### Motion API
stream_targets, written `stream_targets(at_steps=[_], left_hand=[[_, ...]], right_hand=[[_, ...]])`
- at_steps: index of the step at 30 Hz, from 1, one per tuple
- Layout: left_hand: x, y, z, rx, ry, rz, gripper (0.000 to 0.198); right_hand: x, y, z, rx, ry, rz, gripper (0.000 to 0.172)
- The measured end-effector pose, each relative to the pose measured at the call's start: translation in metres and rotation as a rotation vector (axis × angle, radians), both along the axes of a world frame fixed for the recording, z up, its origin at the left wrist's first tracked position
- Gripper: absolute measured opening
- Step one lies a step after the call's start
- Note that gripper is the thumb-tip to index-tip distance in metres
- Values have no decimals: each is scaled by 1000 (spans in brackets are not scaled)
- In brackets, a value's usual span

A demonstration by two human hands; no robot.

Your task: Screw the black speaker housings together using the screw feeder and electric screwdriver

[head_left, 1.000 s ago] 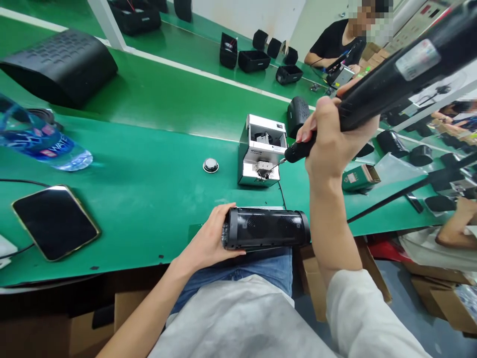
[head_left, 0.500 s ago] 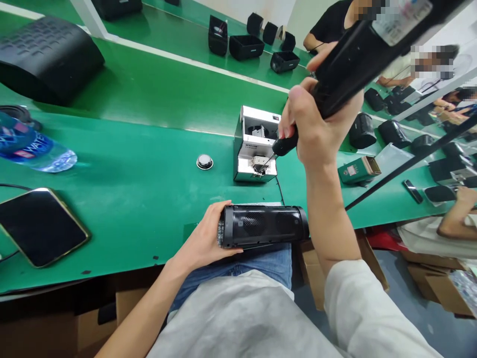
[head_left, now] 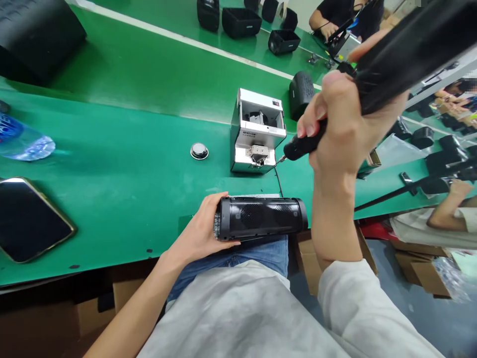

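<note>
My left hand (head_left: 203, 226) grips the left end of a black speaker housing (head_left: 266, 218) that lies lengthwise at the table's front edge. Raised on the right, my right hand (head_left: 345, 117) is wrapped around a black electric screwdriver (head_left: 402, 59), whose upper body runs out of view. Its bit points down and left, close to the front right corner of the white screw feeder (head_left: 257, 129). Whether a screw sits on the bit is too small to tell. A small round silver speaker driver (head_left: 199, 151) lies on the green table, left of the feeder.
At left are a phone (head_left: 33, 219) and a water bottle (head_left: 24, 139). A large black housing (head_left: 40, 40) stands behind them. Several black housings (head_left: 241, 22) occupy the back table. A co-worker (head_left: 343, 22) sits across; another person's arm (head_left: 449, 209) is at far right.
My right hand has drawn the screwdriver up and right, so its bit has left the feeder's front outlet. My left hand still holds the speaker housing. The view has shifted slightly.
</note>
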State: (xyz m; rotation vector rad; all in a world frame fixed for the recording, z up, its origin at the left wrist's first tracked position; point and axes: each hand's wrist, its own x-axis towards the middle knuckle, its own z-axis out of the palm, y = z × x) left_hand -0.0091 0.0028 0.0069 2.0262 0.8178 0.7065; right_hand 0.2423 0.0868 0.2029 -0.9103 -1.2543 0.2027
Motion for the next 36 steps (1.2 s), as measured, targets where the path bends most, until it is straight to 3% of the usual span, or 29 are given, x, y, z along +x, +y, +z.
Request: stream_targets(at_steps=[4,8,19,22,29,36], left_hand=[[-1,0,-1,14,-11,9,109],[-2,1,0,8,3,11,104],[-3,0,3,-13,33,22,100],[-3,0,4,-20,41,21,101],[-4,-1,4,-29,51,21,105],[-4,-1,6,-58,55,29,101]], right_hand=[[7,-36,21,-22,-10,-74,16],[15,-62,35,-81,3,-84,17],[23,-82,43,-128,172,-114,24],[25,-80,32,-102,162,-65,23],[37,-75,-23,-71,134,139,27],[34,-82,-27,-82,144,65,29]])
